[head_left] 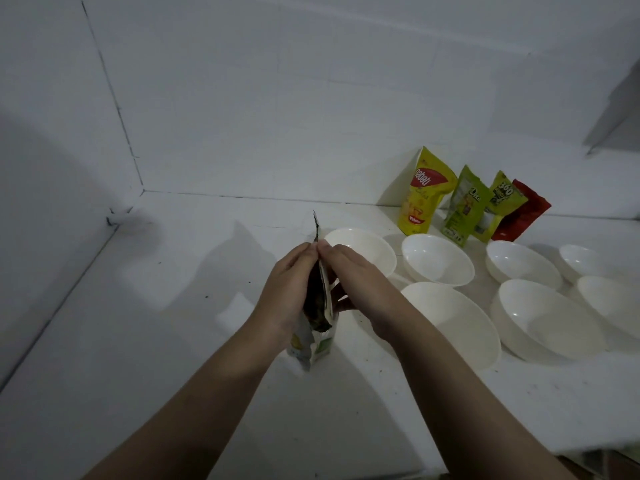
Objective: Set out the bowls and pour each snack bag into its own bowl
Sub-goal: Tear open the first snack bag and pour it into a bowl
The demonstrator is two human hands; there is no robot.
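**Gripping a snack bag at its top, both hands together on the table**

Standing upright on the white table (pixel 145 341), toward its middle and clear of the far-left corner, is a pale snack bag (pixel 320 344) with a dark inner lining showing at its mouth. The left hand (pixel 289 292) curls round the bag's left side, fingertips pinching the upper edge. The right hand (pixel 356 285) meets it from the other side, fingers pinching the same edge, so the two hands sit together, clamped on the bag's top. A thin dark strip of the bag's top sticks up above the fingertips.

Just behind and to the right of the hands stands a white bowl (pixel 370 245), partly hidden by the right hand. Next to it sits a second bowl (pixel 438 259), and in front of that a larger-looking near bowl (pixel 460 323), partly covered by the right forearm. Further right come three more bowls, two in the back row (pixel 519 263) (pixel 581 259) and one in front (pixel 550 320), and a seventh (pixel 613 303) is cut by the right edge of the view. All appear empty.

Along the table's far edge, leaning on the wall behind the bowls, stand four unopened bags: a yellow bag (pixel 424 195), a green bag (pixel 465 206), a green-and-black bag (pixel 500 202) and a red bag (pixel 523 213), each overlapping the next.
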